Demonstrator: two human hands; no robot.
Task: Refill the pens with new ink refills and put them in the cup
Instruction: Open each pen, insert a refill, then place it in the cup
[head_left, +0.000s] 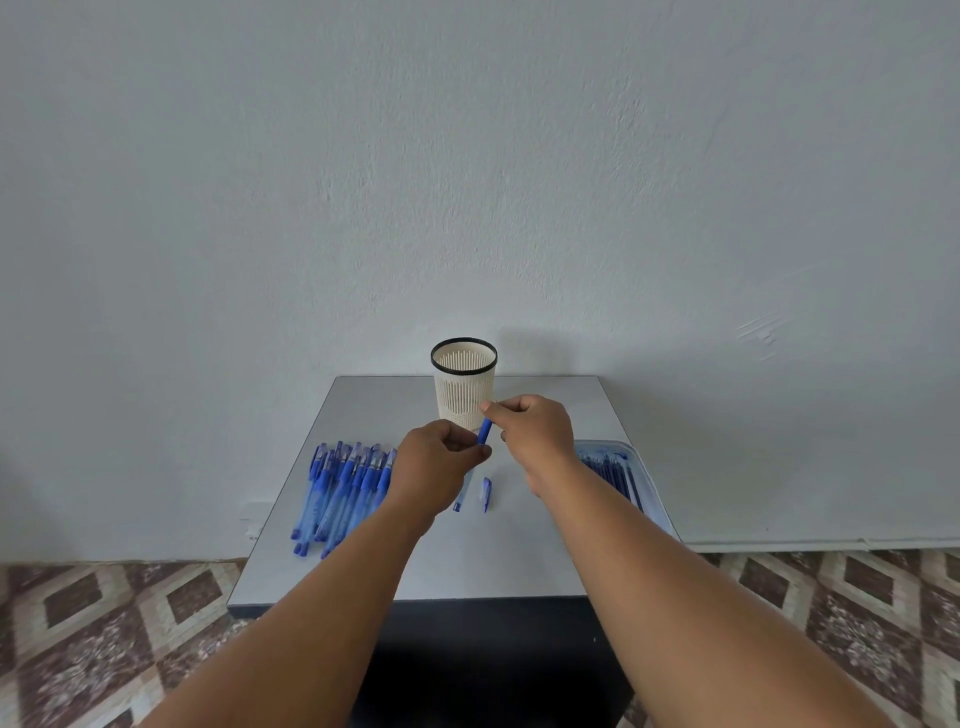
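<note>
Both hands are raised over the middle of the small grey rectangular desk (519, 561), directly in front of the cup. The left hand (441, 462) has its fingers curled and pinches the lower part of a blue plastic pen with a translucent barrel (484, 432); the barrel's lower end shows below the hand, pointing down toward the desk. The right hand (530, 423) has its fingers curled and pinches the upper end of the same pen between thumb and forefinger. The pen is held tilted, nearly upright, clear of the desk surface.

The cream slotted plastic cup with a black rim (464, 384) stands upright at the far centre of the desk, just behind the hands. No pens are visible above its rim.

A loose pile of blue capped pens with translucent barrels (340, 488) lies on the left part of the desk, the pens roughly parallel. A single blue pen cap (486, 493) lies on the desk below the hands, apart from the pile.

A pale blue translucent plastic tray (641, 467) sits at the right edge of the desk and contains dark blue ink refills (610, 467) laid lengthwise.
</note>
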